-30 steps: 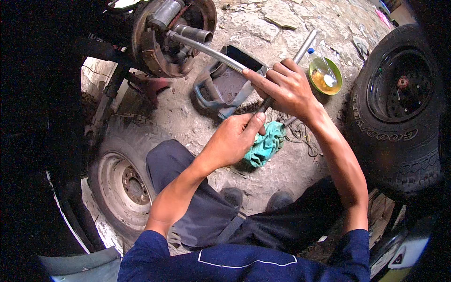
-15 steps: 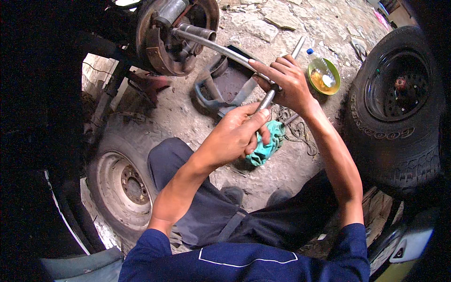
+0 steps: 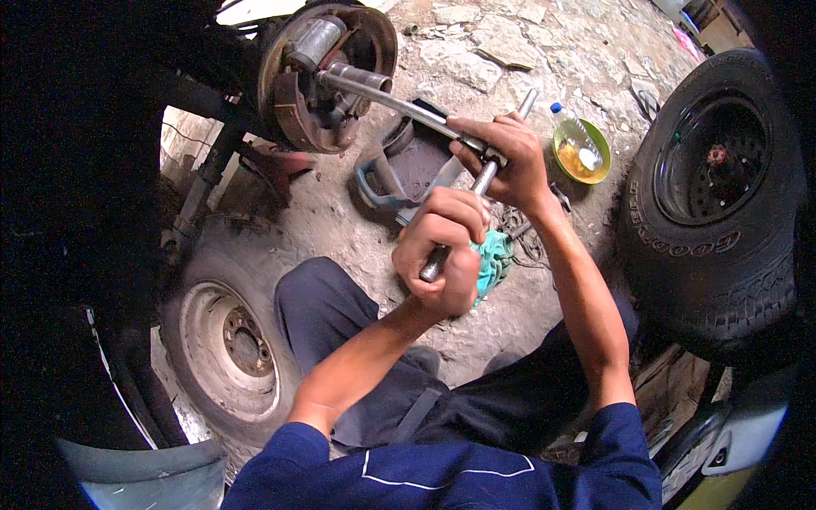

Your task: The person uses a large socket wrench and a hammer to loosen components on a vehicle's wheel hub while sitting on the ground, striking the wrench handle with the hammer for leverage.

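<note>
A long metal T-handle wrench reaches from the brake assembly at the upper left to the space in front of me. My left hand is a fist around the near end of its crossbar, whose tip pokes out below the fingers. At the joint of shaft and crossbar, my right hand is closed, with its index finger laid along the shaft. The crossbar's far end sticks out beyond the right hand. How the shaft's far tip sits in the brake assembly is too small to tell.
A cut-open plastic container and a teal cloth lie on the stony ground. A green bowl holds yellowish liquid and a clear bottle. One tire stands at the right; another wheel is at the left.
My left hand has wrapped into a fist lower on the crossbar, whose near tip now shows. The crossbar's far end sits a little nearer. My right hand stays at the joint.
</note>
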The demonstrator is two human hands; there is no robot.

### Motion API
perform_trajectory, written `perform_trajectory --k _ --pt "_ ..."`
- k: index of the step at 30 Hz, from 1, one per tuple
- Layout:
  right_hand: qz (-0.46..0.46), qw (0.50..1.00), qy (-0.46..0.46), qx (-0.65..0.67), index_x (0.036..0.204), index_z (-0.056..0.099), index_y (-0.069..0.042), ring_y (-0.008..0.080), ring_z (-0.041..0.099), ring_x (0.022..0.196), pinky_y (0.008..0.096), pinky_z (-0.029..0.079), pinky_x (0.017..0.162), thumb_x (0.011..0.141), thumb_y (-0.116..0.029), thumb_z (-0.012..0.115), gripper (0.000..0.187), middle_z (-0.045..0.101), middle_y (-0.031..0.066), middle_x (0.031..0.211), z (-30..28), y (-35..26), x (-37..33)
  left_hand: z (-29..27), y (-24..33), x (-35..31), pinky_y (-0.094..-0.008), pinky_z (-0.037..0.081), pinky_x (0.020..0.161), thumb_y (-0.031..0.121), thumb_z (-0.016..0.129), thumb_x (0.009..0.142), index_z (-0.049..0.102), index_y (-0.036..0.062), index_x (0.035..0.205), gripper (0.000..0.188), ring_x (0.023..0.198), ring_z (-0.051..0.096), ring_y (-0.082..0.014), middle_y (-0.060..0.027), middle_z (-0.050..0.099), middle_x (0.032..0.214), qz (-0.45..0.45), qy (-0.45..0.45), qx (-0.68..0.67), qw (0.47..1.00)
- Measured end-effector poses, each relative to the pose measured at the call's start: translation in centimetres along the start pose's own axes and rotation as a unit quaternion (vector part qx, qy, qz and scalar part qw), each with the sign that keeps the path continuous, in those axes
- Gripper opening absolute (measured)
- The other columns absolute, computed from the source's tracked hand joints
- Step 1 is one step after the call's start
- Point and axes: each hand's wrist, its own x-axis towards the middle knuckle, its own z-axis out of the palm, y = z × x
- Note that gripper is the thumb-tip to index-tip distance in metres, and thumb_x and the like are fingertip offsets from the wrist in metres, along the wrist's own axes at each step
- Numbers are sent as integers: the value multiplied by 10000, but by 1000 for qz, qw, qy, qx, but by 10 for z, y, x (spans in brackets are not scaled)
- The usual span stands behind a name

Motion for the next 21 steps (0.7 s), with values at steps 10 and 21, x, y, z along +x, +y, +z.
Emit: perform_trajectory --k 10,21 --pt "-86 989 -28 -116 977 600 -56 326 556 947 438 414 913 682 -624 674 644 588 130 907 -25 85 -8 23 4 10 -342 242 537 318 339 939 286 122 560 430 483 235 -149 -11 268 512 -83 132 -125 980" --pt "-36 981 175 -70 713 435 -32 358 500 744 431 410 764 820 -687 426 664 452 149 718 15 125 -8 27 1 24 -331 327 484 460 505 907 377 27 580 557 566 398 -195 -68 390 575 37 175 -66 982"
